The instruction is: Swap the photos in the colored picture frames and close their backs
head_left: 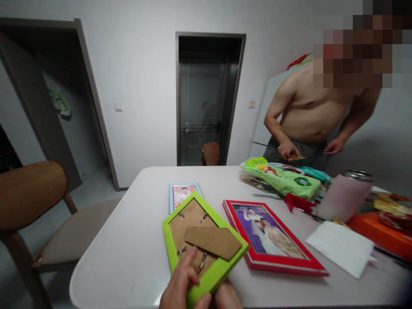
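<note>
A green photo frame is held back side up over the table's near edge, its brown backing board, metal clips and folded stand showing. My left hand grips its near left side, fingers on the backing by a lower clip. Under the near right edge, my right hand holds the frame from below; most of its fingers are hidden. To the right lies a red photo frame, picture up, with a wedding photo. Behind the green frame is a light blue photo frame, partly covered.
On the white table stand a pink tumbler, a green wipes pack, white tissues and an orange box. Another person stands behind, holding a small flat thing. A wooden chair is at the left.
</note>
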### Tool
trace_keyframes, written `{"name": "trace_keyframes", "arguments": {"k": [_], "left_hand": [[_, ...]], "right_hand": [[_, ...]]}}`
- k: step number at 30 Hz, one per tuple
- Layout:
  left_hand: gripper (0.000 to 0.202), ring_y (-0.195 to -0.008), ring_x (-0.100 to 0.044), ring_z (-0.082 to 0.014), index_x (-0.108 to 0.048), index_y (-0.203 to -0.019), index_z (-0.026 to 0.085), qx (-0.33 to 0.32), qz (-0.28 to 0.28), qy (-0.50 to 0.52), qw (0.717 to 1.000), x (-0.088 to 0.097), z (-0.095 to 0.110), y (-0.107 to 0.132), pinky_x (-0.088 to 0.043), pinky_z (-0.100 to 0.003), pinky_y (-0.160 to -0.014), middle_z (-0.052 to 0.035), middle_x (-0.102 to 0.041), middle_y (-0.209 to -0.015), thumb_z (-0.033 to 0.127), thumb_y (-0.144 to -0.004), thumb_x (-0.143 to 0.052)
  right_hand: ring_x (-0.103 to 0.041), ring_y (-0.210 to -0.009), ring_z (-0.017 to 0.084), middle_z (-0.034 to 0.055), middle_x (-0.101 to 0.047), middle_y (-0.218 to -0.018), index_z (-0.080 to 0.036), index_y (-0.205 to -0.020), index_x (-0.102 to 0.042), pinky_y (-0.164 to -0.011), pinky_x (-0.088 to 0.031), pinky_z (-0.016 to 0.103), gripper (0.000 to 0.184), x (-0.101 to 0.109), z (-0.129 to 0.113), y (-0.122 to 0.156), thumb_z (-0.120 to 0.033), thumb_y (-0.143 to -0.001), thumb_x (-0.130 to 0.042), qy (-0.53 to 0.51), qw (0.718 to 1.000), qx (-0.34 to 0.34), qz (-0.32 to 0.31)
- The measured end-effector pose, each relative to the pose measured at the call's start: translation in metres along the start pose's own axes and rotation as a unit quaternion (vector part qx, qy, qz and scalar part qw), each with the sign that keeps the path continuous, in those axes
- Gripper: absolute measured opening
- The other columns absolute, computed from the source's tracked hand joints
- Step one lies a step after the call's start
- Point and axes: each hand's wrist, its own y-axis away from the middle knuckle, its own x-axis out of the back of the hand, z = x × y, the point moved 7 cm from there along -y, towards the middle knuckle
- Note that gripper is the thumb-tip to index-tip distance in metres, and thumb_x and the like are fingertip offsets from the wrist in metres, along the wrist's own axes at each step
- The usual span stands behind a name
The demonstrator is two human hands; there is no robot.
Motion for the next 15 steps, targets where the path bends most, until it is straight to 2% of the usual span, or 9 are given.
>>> {"name": "trace_keyframes", "arguments": {"k": [3, 6, 8, 10, 13, 15], "left_hand": [[0.051, -0.11, -0.044, -0.0245, -0.039, -0.115, 0.015, 0.045, -0.027, 0.01, 0.999, -0.013, -0.013, -0.003, -0.041, -0.039, -0.087, -0.015, -0.047, -0.119, 0.017, -0.066, -0.053], [0.057, -0.11, -0.044, -0.024, -0.036, -0.119, 0.016, 0.076, -0.04, 0.072, 0.994, -0.015, -0.017, -0.003, -0.038, -0.039, -0.09, -0.0133, -0.047, -0.12, 0.014, -0.064, -0.053], [0.059, -0.106, -0.048, -0.0235, -0.034, -0.121, 0.016, 0.139, 0.0, 0.139, 0.98, -0.007, -0.018, -0.003, -0.04, -0.037, -0.088, -0.0126, -0.048, -0.12, 0.017, -0.065, -0.053], [0.058, -0.099, -0.053, -0.0237, -0.036, -0.12, 0.016, 0.214, 0.068, 0.204, 0.953, 0.007, -0.019, -0.001, -0.043, -0.035, -0.084, -0.012, -0.053, -0.113, 0.023, -0.065, -0.055], [0.053, -0.093, -0.056, -0.0245, -0.047, -0.109, 0.016, 0.299, 0.144, 0.285, 0.899, 0.03, -0.021, 0.0, -0.046, -0.03, -0.079, -0.0075, -0.062, -0.099, 0.03, -0.061, -0.062], [0.051, -0.091, -0.057, -0.0243, -0.052, -0.103, 0.017, 0.345, 0.174, 0.326, 0.863, 0.041, -0.026, 0.001, -0.047, -0.028, -0.076, -0.0041, -0.065, -0.092, 0.032, -0.057, -0.066]], "right_hand": [[-0.059, -0.08, 0.021, 0.0058, -0.066, -0.079, -0.016, -0.088, -0.063, -0.069, -0.048, 0.032, 0.034, -0.024, 0.006, 0.002, -0.039, -0.068, -0.048, -0.111, 0.992, -0.052, -0.035], [-0.058, -0.083, 0.021, 0.0069, -0.066, -0.085, -0.014, -0.089, -0.062, -0.073, -0.046, 0.032, 0.035, -0.032, 0.001, 0.0, -0.038, -0.069, -0.047, -0.168, 0.98, -0.074, -0.08], [-0.056, -0.09, 0.021, 0.007, -0.064, -0.093, -0.016, -0.094, -0.061, -0.077, -0.044, 0.034, 0.036, -0.033, -0.005, 0.0, -0.037, -0.069, -0.047, -0.133, 0.983, -0.062, -0.109], [-0.049, -0.103, 0.02, 0.0065, -0.058, -0.107, -0.019, -0.102, -0.058, -0.086, -0.038, 0.035, 0.036, -0.034, -0.012, 0.003, -0.031, -0.069, -0.049, -0.062, 0.988, -0.02, -0.14], [-0.04, -0.113, 0.019, 0.0046, -0.047, -0.122, -0.025, -0.105, -0.056, -0.095, -0.029, 0.035, 0.038, -0.044, -0.024, 0.012, -0.023, -0.067, -0.052, 0.05, 0.976, 0.097, -0.186], [-0.04, -0.113, 0.02, 0.0058, -0.045, -0.123, -0.025, -0.103, -0.057, -0.094, -0.03, 0.035, 0.039, -0.046, -0.024, 0.016, -0.022, -0.064, -0.054, 0.084, 0.97, 0.15, -0.173]]}}
